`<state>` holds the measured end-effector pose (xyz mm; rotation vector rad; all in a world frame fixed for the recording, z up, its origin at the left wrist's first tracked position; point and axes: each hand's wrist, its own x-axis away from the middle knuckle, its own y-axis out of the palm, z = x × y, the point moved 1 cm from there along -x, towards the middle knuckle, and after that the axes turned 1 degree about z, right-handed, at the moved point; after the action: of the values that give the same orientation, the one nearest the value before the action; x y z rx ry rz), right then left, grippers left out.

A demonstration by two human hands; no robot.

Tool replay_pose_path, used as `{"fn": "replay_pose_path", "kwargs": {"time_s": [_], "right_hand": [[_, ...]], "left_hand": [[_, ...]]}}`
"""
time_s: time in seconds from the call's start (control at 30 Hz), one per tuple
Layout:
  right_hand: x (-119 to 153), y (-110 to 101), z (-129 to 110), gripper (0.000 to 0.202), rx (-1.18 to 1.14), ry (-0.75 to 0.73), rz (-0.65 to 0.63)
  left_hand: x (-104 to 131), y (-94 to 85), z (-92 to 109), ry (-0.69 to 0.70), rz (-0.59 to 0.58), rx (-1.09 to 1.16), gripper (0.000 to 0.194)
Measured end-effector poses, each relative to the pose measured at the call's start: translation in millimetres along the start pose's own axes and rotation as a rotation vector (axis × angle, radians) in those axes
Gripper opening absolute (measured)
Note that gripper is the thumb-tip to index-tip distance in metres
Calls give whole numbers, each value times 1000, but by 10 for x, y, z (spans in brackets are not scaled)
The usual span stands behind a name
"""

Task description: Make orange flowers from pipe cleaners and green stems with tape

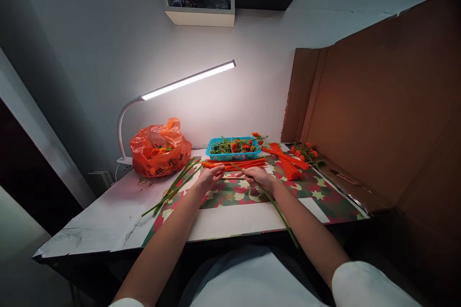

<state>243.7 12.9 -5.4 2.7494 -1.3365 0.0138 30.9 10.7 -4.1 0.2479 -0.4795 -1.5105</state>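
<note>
1. The right hand point(260, 177) is closed on a green stem point(278, 209); the stem is gripped between thumb and fingers.
2. The stem is held above the table point(230, 220), toward its front. Its long axis is set obliquely: one end is pointed forward and left, into the space between the hands, and the other is directed back toward the body and right.
3. The rear length is carried along the inner side of the right forearm, and its lower end is seen beyond the table's front edge.
4. The left hand point(212, 177) is held apart from the right, with fingers bent and directed inward. Whether anything is gripped by it cannot be told. An orange coiled piece point(209, 165) is seen at its fingertips; contact cannot be confirmed.
5. Orange strips point(248, 163) are laid crosswise just beyond the hands, in front of a blue basket point(234, 156) filled with orange flowers and greenery.
6. Loose green stems point(169, 194) are laid to the left, slanted from near left to far right. A red plastic bag point(162, 153) is stood beyond them.
7. Crossed orange bundles point(288, 159) are noted to the right of the basket.
</note>
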Motion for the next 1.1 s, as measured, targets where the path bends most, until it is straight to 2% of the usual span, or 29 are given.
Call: {"fn": "replay_pose_path", "kwargs": {"time_s": [0.07,0.13,0.3,0.67,0.9,1.1], "right_hand": [[-1,62,34,42,79,41,-109],[2,73,38,40,115,42,-130],[2,43,-4,32,140,44,-52],[26,75,-46,29,147,78,50],[19,65,-23,28,117,75,-20],[8,56,-20,28,117,67,8]], "left_hand": [[9,6,-8,18,-37,-29,20],[15,7,-11,40,-54,-58,20],[21,-1,7,104,-40,-80,25],[5,-18,-16,186,-103,-159,36],[31,10,-9,188,-89,-148,42],[30,-2,3,197,-82,-177,41]]}}
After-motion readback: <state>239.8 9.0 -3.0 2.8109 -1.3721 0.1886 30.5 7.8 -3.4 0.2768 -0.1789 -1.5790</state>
